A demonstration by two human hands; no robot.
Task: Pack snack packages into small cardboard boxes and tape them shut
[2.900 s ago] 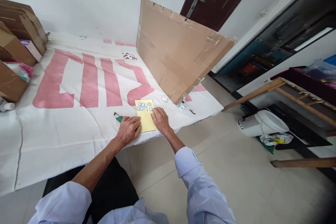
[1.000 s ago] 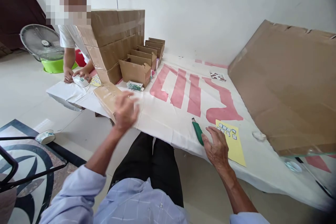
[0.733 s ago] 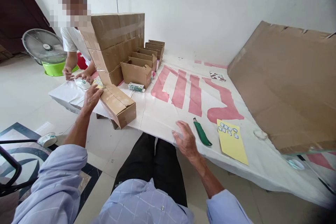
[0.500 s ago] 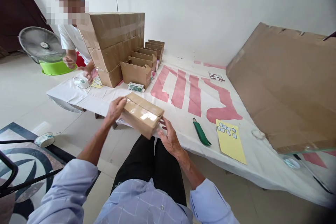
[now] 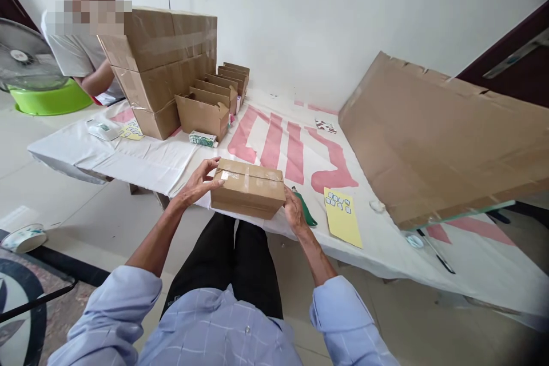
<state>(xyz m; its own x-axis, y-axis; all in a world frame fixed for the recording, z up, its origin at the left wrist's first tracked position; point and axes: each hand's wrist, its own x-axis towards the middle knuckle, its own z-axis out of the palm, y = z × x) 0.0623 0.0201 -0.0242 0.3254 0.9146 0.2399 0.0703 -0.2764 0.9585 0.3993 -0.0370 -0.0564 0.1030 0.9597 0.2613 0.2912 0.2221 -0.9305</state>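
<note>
A taped cardboard box (image 5: 247, 187) is held between my two hands at the table's front edge, its flaps closed. My left hand (image 5: 201, 182) grips the left end, thumb lying along the top. At the right end my right hand (image 5: 294, 210) presses against the side, its fingers partly hidden behind the box. Just right of that hand lies a green utility knife (image 5: 305, 209), partly covered by it. A yellow sheet (image 5: 343, 220) with drawn shapes is further right. Behind the box sits a small green-and-white carton (image 5: 203, 138).
Taped boxes (image 5: 163, 63) stand stacked at the left, beside a row of open cardboard boxes (image 5: 203, 114). A large cardboard sheet (image 5: 437, 137) leans at the right. A white tape dispenser (image 5: 104, 130) lies near a co-worker (image 5: 83, 60) behind the stack. The tablecloth (image 5: 274, 211) hangs over the edge.
The box has turned so its long side faces me, and both hands have shifted with it. My view has swung right. The co-worker's hands have gone out of sight behind the stack.
</note>
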